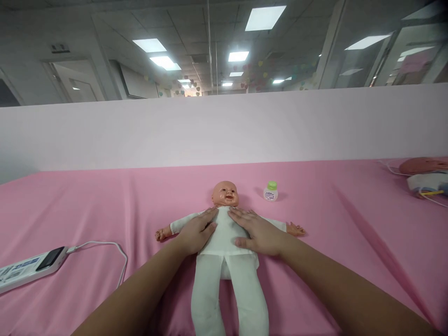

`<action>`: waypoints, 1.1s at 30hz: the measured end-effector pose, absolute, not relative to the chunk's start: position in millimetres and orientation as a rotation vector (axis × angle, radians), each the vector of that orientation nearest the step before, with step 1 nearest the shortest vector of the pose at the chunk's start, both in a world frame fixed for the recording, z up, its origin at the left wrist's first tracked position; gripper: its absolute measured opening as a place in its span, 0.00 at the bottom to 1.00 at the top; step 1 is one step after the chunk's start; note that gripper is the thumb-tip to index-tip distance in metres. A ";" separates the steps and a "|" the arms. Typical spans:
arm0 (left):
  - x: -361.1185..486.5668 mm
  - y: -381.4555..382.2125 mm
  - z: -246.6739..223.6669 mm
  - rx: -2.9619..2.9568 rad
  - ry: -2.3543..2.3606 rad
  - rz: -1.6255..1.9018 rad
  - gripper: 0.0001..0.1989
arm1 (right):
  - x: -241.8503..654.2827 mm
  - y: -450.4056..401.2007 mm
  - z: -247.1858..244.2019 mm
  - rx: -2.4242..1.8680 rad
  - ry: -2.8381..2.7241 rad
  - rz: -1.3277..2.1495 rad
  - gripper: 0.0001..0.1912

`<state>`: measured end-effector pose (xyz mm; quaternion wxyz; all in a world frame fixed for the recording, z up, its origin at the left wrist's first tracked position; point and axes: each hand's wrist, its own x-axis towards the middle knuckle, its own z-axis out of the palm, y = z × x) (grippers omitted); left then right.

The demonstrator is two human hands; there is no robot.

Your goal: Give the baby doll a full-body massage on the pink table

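A baby doll (pixel 226 268) with a cloth body in white clothing lies on its back, its head toward the wall and its arms spread out. My left hand (pixel 199 231) lies flat on the left side of its chest, fingers pointing toward the neck. On the other side of the chest rests my right hand (pixel 257 232), with its thumb apart from the fingers. Neither hand grips anything. Beyond my right hand, a small clear bottle (pixel 270 192) with a green cap stands upright beside the doll's head.
Pink cloth (pixel 147 200) covers the surface. At the left lies a white device (pixel 33 268) with a dark screen and a white cable (pixel 105 242). Another doll-like item (pixel 425 165) with white cords is at the far right. A white wall (pixel 224 128) runs behind, glass above it.
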<state>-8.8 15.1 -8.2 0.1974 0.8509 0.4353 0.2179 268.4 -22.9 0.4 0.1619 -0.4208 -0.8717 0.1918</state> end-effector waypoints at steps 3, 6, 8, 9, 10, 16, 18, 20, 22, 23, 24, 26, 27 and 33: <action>-11.2 14.9 -7.1 2.406 1.203 0.603 0.31 | 274.5 -19.6 -3.1 -1.312 -2.417 0.515 0.50; -14.9 13.6 -3.3 2.432 1.239 0.578 0.34 | 281.9 -18.7 -2.2 -1.419 -2.331 0.522 0.46; -18.6 9.5 2.7 2.438 1.231 0.593 0.34 | 286.2 -19.0 0.4 -1.471 -2.279 0.568 0.40; -20.6 5.7 6.8 2.432 1.185 0.609 0.34 | 287.7 -19.2 1.8 -1.486 -2.264 0.589 0.38; -22.2 0.6 11.4 2.418 1.107 0.627 0.32 | 288.8 -19.5 3.0 -1.495 -2.256 0.604 0.37; -16.4 -41.2 33.2 2.269 0.526 0.546 0.22 | 289.9 -19.5 5.9 -1.476 -2.253 0.627 0.36; -11.3 -47.9 34.7 2.269 0.440 0.492 0.22 | 290.3 -18.9 5.6 -1.476 -2.253 0.626 0.36; -7.7 -47.3 33.9 2.303 0.414 0.472 0.23 | 290.6 -18.8 5.2 -1.488 -2.252 0.622 0.35; -6.0 -40.5 31.7 2.347 0.429 0.478 0.24 | 290.2 -19.4 4.6 -1.491 -2.257 0.608 0.35; -5.6 -35.6 30.1 2.365 0.446 0.482 0.25 | 289.7 -19.8 4.3 -1.482 -2.265 0.597 0.35; -5.2 -30.0 28.2 2.377 0.471 0.485 0.26 | 288.9 -20.4 4.1 -1.472 -2.273 0.585 0.35; -4.3 -17.6 23.2 2.394 0.519 0.490 0.28 | 286.9 -21.5 4.0 -1.457 -2.286 0.564 0.34; -3.9 -11.2 20.2 2.400 0.547 0.498 0.29 | 286.0 -22.0 4.2 -1.451 -2.290 0.561 0.34; -6.1 18.0 1.7 2.496 0.822 0.515 0.33 | 284.3 -25.6 10.3 -1.422 -2.302 0.630 0.36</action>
